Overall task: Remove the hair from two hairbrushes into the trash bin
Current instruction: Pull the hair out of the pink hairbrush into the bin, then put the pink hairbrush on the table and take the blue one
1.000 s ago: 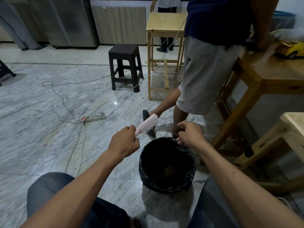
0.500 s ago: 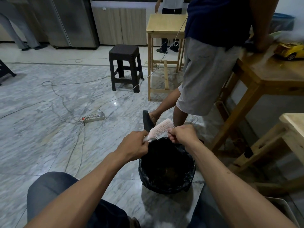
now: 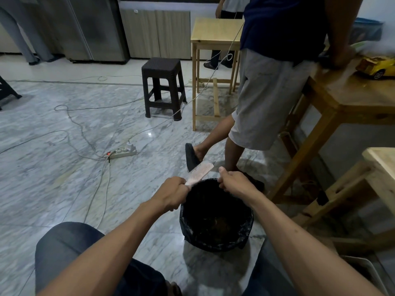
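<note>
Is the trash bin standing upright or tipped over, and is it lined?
Upright and lined. The trash bin stands on the floor with its round mouth facing up below both hands, and a crinkled black bag folds over its rim. Its dark contents cannot be made out.

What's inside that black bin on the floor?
The trash bin is lined with a black bag, and a dim brownish clump lies at its bottom, possibly hair. The inside is too dark to tell more.
</note>
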